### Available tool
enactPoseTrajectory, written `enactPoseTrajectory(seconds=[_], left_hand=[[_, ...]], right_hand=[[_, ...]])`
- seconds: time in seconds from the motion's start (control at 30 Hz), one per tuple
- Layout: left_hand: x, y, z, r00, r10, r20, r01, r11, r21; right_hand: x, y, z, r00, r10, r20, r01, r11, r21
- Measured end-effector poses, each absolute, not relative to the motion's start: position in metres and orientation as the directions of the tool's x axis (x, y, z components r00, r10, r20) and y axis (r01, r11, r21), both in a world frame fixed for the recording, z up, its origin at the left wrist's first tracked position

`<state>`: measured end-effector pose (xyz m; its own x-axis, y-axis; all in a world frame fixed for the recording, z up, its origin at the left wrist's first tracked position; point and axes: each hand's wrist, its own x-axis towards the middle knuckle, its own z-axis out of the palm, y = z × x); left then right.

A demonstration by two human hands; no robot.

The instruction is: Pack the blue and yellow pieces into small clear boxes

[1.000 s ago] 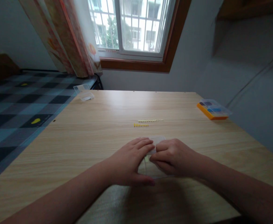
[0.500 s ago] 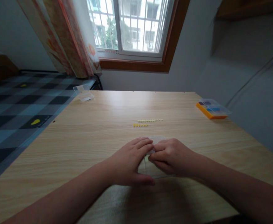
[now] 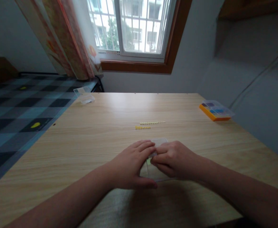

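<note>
Clear box (image 3: 155, 175) can be seen at the near part of the table (image 3: 93, 136), pretty much half covered by hands. It's held by the left hand (image 3: 135, 164), fingers laid over the far side and thumb set along the near edge, so that's a loose, spread sort of grasp. The right hand (image 3: 175, 160) is curled over the box's right side, fingertips bunched right by a little green bit (image 3: 148, 161); whether anything is actually pinched there can't be told, since the tips are hidden. Just past the hands, two rows are laid out: a pale row (image 3: 152, 123) and, a touch nearer, a shorter yellow row (image 3: 143, 128). An open case (image 3: 86, 98) is parked at the far left corner, and an orange tub (image 3: 207, 112) with a see-through lid, blue and dark stuff visible inside, is placed over on the far right.
</note>
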<state>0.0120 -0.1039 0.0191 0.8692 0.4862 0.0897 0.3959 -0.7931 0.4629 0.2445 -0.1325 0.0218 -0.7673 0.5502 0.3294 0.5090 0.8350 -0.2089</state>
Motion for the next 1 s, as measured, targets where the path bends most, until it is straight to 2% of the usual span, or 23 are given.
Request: enactPoseTrajectory(seconds=[0.23,0.4,0.53,0.6,0.73,0.83,1.0], left_hand=[[0.012,-0.104,0.019,0.867,0.493,0.078,0.407,-0.788,0.462],[0.013,-0.105,0.02,0.862,0.504,0.055,0.425,-0.777,0.464],[0.013,-0.107,0.022,0.855,0.517,0.039,0.444,-0.768,0.462],[0.013,-0.107,0.022,0.85,0.525,0.037,0.452,-0.765,0.459],[0.013,-0.108,0.021,0.845,0.534,0.031,0.46,-0.756,0.466],[0.012,-0.108,0.022,0.842,0.539,0.033,0.462,-0.75,0.473],[0.012,-0.109,0.024,0.839,0.543,0.027,0.464,-0.741,0.486]], right_hand=[[0.245,-0.132,0.019,-0.767,0.561,0.311,0.515,0.828,-0.222],[0.249,-0.132,0.026,-0.746,0.557,0.364,0.481,0.83,-0.283],[0.26,-0.12,0.043,-0.611,0.609,0.507,0.49,0.793,-0.362],[0.264,-0.103,0.051,-0.533,0.66,0.53,0.543,0.747,-0.384],[0.254,-0.054,0.057,-0.474,0.763,0.439,0.679,0.634,-0.371],[0.237,-0.017,0.053,-0.437,0.854,0.283,0.792,0.514,-0.33],[0.214,0.015,0.042,-0.451,0.88,0.148,0.838,0.475,-0.268]])
